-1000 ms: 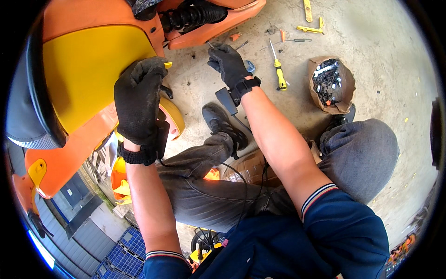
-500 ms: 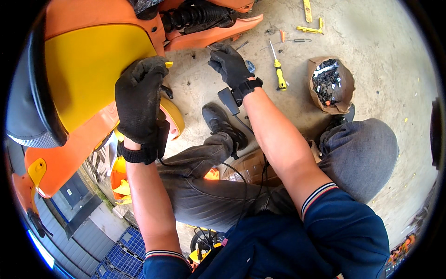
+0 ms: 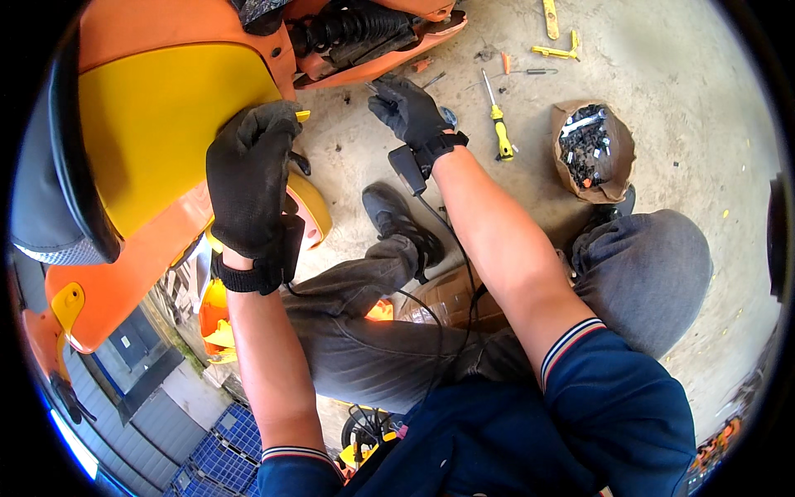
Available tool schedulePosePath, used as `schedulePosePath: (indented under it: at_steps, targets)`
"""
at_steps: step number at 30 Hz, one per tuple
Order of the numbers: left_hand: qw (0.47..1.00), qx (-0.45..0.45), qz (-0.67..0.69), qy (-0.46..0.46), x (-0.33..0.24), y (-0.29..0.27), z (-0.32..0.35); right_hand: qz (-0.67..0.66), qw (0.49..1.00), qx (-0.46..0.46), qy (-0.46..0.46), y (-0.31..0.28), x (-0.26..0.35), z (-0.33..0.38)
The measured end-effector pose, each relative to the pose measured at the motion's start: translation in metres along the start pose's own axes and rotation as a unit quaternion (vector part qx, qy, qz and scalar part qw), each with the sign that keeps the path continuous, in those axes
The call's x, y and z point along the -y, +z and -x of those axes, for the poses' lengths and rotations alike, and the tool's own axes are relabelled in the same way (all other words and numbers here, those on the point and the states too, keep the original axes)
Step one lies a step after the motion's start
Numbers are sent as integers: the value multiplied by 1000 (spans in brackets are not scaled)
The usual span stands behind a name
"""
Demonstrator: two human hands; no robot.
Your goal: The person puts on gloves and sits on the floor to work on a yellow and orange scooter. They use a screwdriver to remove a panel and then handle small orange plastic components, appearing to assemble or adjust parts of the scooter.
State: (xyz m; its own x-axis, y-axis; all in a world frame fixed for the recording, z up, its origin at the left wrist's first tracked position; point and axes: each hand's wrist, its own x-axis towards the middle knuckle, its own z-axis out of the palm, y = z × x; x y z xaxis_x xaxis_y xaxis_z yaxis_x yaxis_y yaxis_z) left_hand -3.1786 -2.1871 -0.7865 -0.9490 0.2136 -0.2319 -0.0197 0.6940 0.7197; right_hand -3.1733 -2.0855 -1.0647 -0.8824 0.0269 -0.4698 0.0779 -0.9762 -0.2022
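My left hand, in a black glove, is closed against the yellow panel of an orange-and-yellow vehicle. A small yellow tip shows beside its fingers; whether I hold it cannot be made out. My right hand, also gloved, is over the floor with curled fingers pinched near a thin dark end; what it grips is hidden. Just beyond that hand is the orange lower cover, below a black spring shock absorber. A yellow-handled screwdriver lies right of my right hand.
A rolled-down paper bag of black fasteners and a wrench stands right. Yellow brackets, a spring and a small orange piece lie on the concrete. Cables hang from my wrist straps. A cardboard piece lies between my legs.
The orange lower cover has tilted, so more of its dark inner side shows. My right hand has shifted and turned slightly. My left hand stays nearly still.
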Motion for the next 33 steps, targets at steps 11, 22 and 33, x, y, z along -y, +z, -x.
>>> schedulePosePath:
  at_steps: [11,22,33]
  targets:
    - [995,-11,-13,98,6,2,-1,94,995,-31,12,10,16,-9]
    - [997,-22,-34,61,2,2,0,68,997,-43,-1,12,20,-19]
    - [996,-22,-2,87,7,1,1,35,997,-68,15,5,26,-30]
